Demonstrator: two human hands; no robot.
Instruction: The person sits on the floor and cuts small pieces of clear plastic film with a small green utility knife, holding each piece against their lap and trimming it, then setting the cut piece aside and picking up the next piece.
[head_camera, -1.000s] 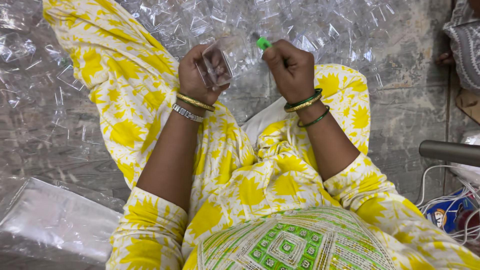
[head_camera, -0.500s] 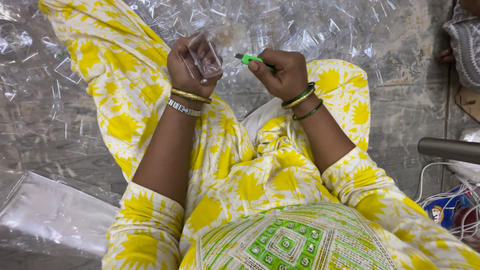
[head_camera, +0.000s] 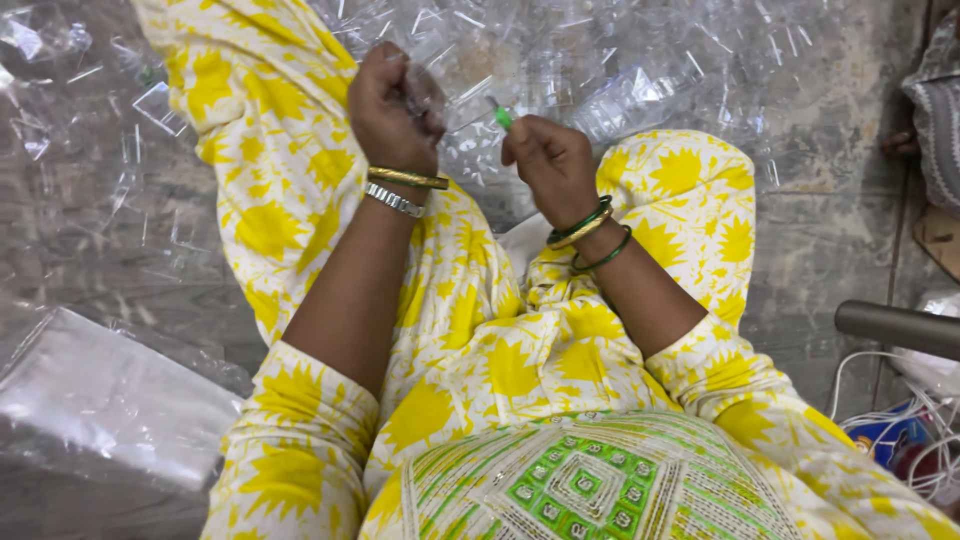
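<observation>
Through the head camera I am looking down at both hands, raised side by side over the lap. The left hand (head_camera: 392, 105) is curling into a loose fist around a small clear plastic piece (head_camera: 425, 95); the fingers are wrapping it from the left, and only its right edge is showing past the fingertips, so I cannot tell its full shape. It is looking transparent and glossy, catching white glints like the scraps beyond it.

The right hand (head_camera: 552, 165) is sitting just beside the left, a little lower and nearer to me. Its fingers are pressing together, pinching a thin green tool (head_camera: 502, 117) whose tip is poking up and to the left out of the fist, toward the clear piece. The green tip is ending close to that piece, but I cannot tell whether the two are touching. The tool is looking bright green and narrow; the rest of it is hiding inside the fist.

Gold and silver bangles (head_camera: 405, 188) are circling the left wrist, green and gold bangles (head_camera: 585, 228) the right. Beyond both hands, a heap of clear plastic scraps (head_camera: 620, 70) is spreading over the floor (head_camera: 830, 210). Under the hands, yellow flowered cloth (head_camera: 500, 340) is covering the knees. Well to the left of the left hand, nearer to me, a clear plastic bag (head_camera: 110, 400) is lying on the floor. Far to the right of the right hand, a grey metal bar (head_camera: 895, 325) is jutting in above white cables (head_camera: 900, 420).
</observation>
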